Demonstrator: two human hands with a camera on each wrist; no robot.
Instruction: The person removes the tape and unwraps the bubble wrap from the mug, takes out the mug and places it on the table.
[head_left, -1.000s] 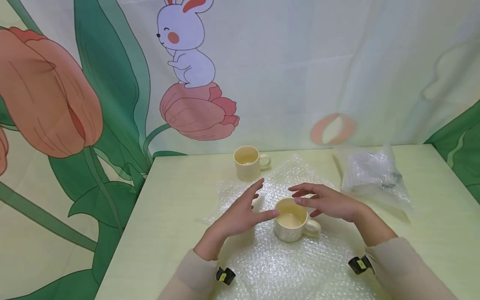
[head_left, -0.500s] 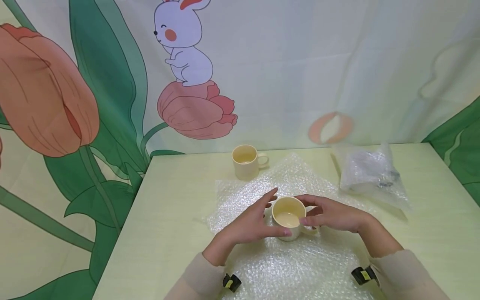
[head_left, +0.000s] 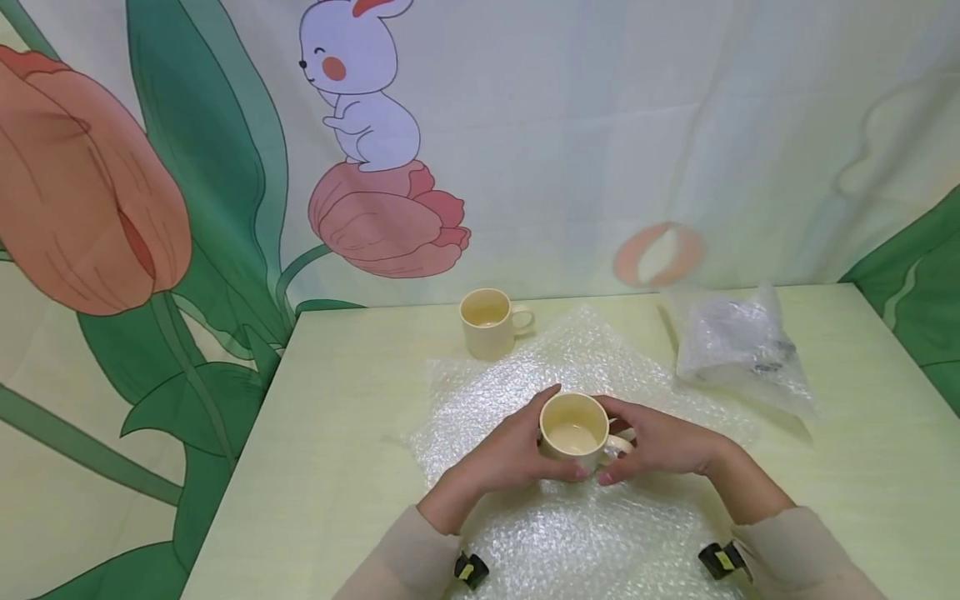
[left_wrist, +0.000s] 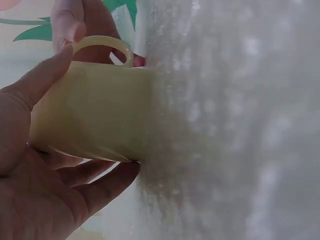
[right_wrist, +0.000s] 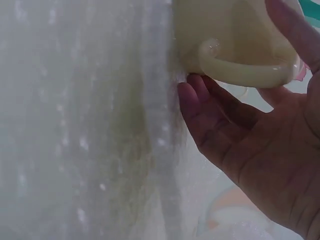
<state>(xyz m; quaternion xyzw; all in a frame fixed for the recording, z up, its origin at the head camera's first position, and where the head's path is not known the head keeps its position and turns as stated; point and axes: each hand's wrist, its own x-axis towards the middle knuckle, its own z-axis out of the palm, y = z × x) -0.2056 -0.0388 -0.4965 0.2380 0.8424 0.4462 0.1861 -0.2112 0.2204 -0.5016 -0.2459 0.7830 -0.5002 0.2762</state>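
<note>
Centrally placed front mug: pale yellow, standing upright and empty on the bubble wrap, its handle [head_left: 621, 444] turned to the right (whether it bears any weight on the sheet, the views don't settle).
Left hand on front mug [head_left: 573, 427]: the left hand [head_left: 513, 457] is partly closed, thumb along the wall and fingers bent round the opposite side, gripping it low.
Right hand by handle: the right hand [head_left: 667, 439] is half open, its bent fingers and thumb arched about the handle side; I cannot tell whether they press on the mug.
Slip risk: a glazed-looking wall could slide if the right hand adds no hold.
Tipping risk: bubble wrap [head_left: 585, 546] probably yields, so an uneven push could rock the mug; a finger catching the handle might twist it.
Back mug: a matching back mug [head_left: 486, 331] stands behind, just beside the sheet's edge; a far-swung sheet corner could nudge it.
Plastic packet: the plastic packet [head_left: 738, 337] lies at the right rear of the table [head_left: 337, 400].
</note>
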